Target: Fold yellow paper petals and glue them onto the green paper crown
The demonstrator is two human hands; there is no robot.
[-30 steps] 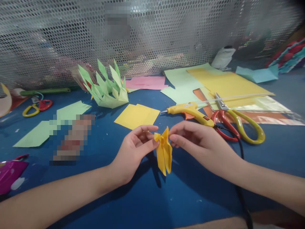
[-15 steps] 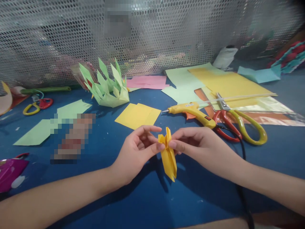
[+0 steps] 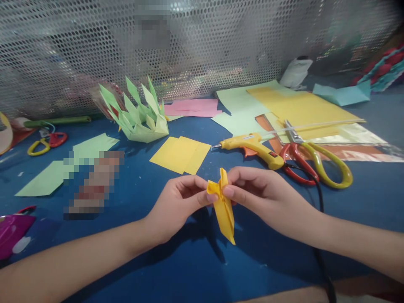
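A yellow folded paper piece point(image 3: 225, 216) is held upright between my two hands, its pointed end hanging down and two petal-like flaps spreading at the top. My left hand point(image 3: 181, 206) pinches its left flap between thumb and fingers. On the other side, my right hand point(image 3: 257, 191) grips the right flap, the thumb pressed near the middle. The fingertips behind the paper are partly hidden. Just beyond my hands lie yellow paper squares point(image 3: 181, 153), overlapping. A yellow glue gun point(image 3: 252, 147) rests behind my right hand, its nozzle toward the squares.
Large red-and-yellow-handled scissors point(image 3: 303, 164) lie beside the glue gun; a black cable point(image 3: 320, 252) runs under my right forearm. A green folded-paper ring point(image 3: 143, 130) stands at the back before a perforated metal screen point(image 3: 189, 50). Green paper point(image 3: 41, 179) and smaller scissors point(image 3: 47, 141) lie left.
My left fingers have closed in on the left flap, the raised index finger now bent down to the paper. The flaps have spread slightly farther apart. The view has shifted a little.
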